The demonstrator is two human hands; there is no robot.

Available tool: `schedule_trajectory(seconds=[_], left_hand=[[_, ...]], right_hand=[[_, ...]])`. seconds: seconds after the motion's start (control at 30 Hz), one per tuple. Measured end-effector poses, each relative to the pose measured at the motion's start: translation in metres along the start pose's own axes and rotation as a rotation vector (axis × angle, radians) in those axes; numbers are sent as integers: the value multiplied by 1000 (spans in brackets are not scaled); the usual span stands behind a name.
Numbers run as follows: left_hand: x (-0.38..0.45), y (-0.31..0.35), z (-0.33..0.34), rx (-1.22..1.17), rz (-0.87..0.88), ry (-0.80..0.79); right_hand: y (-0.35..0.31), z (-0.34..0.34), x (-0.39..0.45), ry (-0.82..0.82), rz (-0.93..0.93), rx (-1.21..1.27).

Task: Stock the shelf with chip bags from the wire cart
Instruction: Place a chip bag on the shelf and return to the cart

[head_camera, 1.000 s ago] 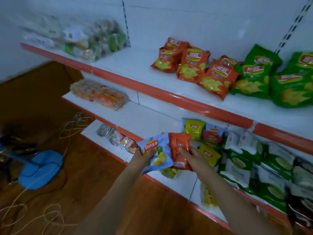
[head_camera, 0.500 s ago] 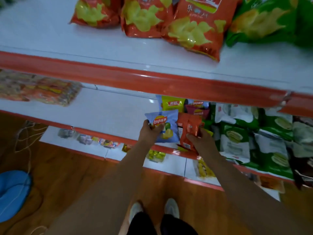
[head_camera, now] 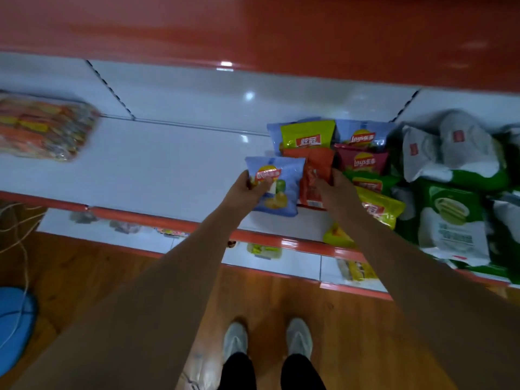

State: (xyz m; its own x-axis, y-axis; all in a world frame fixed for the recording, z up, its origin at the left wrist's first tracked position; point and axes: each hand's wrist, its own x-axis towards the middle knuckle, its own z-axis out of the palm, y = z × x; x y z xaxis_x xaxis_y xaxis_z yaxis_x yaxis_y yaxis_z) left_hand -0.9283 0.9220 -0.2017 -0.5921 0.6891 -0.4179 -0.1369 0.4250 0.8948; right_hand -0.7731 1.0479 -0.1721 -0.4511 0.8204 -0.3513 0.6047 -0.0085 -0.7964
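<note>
My left hand [head_camera: 249, 187] grips a light blue chip bag [head_camera: 277, 187] by its left edge, holding it just over the white middle shelf [head_camera: 157, 164]. My right hand [head_camera: 334, 187] grips an orange chip bag [head_camera: 315, 175] right beside the blue one. Both bags sit against a small pile of chip bags: a yellow-green one [head_camera: 305, 135], a blue one [head_camera: 363, 133], a dark red one [head_camera: 363, 160] and a yellow one [head_camera: 380, 206]. The wire cart is out of view.
Larger green and white bags [head_camera: 450, 209] crowd the shelf's right part. A wrapped multicoloured pack [head_camera: 42, 128] lies at the far left. The red edge of the upper shelf [head_camera: 253, 29] hangs overhead. A lower shelf [head_camera: 281, 260] holds small packets. My shoes [head_camera: 267, 337] stand on wooden floor.
My head has dropped below the upper shelf and both hands have carried the two bags further in over the middle shelf, up against the pile.
</note>
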Motion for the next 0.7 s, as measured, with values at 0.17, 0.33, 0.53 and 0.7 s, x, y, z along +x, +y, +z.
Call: schedule_trajectory(seconds=[0.17, 0.33, 0.53, 0.7], left_hand=[[-11, -8, 25, 88, 47, -126], [-31, -10, 49, 99, 46, -25], [-34, 3, 52, -114, -24, 31], [8, 27, 54, -325, -139, 91]], right_hand=[[-14, 1, 17, 92, -75, -90], [-19, 1, 3, 172, -106, -68], [-18, 0, -2, 140, -207, -224], [-9, 0, 2, 100, -342, -307]])
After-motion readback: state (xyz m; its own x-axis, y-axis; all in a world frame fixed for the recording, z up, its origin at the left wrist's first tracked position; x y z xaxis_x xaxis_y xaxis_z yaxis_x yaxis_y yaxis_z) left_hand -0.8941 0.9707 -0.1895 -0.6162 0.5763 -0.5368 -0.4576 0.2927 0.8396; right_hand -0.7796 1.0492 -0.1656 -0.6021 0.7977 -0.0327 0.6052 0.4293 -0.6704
